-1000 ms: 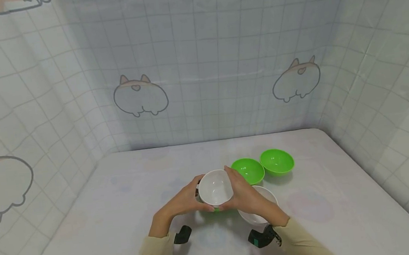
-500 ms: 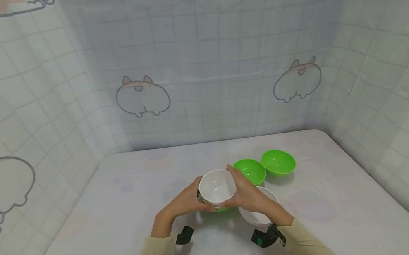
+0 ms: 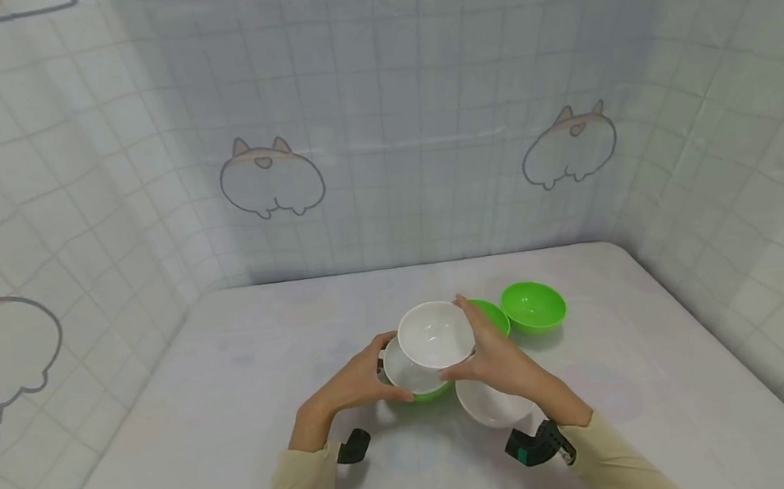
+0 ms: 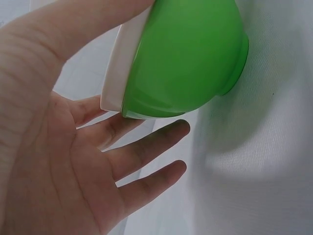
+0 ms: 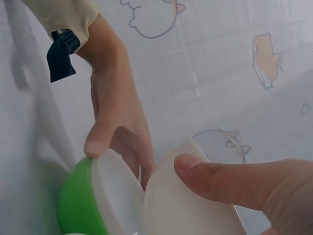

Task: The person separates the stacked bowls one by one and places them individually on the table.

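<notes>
Up and right of a small stack, my right hand [image 3: 503,356] holds a white bowl [image 3: 436,334] by its rim, thumb on the near side and fingers at the far side. Its lower edge overlaps the stack in the head view. That stack is a second white bowl [image 3: 405,372] nested in a green bowl [image 4: 190,54], which stands on the table. My left hand [image 3: 359,379] grips the stack's left side between thumb and fingers, the thumb on the rim in the right wrist view. Several left fingers reach out loosely below the green bowl in the left wrist view.
Another white bowl [image 3: 490,408] sits on the table under my right forearm. Behind it are a green bowl [image 3: 494,315], partly hidden by my right hand, and one more green bowl [image 3: 533,307] to its right. A pale patterned cloth covers the table [image 3: 265,329] and walls.
The right hand has lifted a white bowl out of the stack, up and to the right, baring the white bowl below. My left hand stays on the stack.
</notes>
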`<state>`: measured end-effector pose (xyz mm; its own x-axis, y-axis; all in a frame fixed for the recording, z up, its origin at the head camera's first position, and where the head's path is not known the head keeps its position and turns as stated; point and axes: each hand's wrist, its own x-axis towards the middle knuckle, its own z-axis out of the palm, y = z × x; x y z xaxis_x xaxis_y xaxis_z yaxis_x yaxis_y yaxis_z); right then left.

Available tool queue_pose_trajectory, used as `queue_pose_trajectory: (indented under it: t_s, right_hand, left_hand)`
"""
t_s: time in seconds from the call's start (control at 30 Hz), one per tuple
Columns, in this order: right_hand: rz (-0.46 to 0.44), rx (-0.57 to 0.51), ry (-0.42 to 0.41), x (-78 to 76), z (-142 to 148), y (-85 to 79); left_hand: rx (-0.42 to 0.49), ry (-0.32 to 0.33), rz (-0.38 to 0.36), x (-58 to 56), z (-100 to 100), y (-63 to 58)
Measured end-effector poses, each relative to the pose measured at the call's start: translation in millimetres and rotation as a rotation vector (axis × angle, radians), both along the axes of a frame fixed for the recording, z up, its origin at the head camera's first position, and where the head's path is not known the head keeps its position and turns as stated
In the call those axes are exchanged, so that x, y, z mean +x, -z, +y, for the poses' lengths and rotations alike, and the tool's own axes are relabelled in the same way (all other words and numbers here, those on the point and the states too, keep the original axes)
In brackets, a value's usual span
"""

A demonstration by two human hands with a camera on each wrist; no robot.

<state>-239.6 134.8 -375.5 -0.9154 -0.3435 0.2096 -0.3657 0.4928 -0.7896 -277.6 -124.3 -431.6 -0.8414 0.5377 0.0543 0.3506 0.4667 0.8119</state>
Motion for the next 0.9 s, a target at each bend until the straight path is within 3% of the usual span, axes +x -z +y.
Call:
queue_pose_trajectory:
  t_s: [0.3, 0.9]
  right_hand:
    - [0.032, 0.018, 0.061, 11.6, 26, -8.7]
    - [0.095, 0.06, 0.255, 35.4, 84, -2.9]
  left_hand:
    - [0.005, 0.003, 0.004, 0.7, 0, 0.9]
    - [-0.039, -0.037, -0.001, 2.9, 1, -1.3]
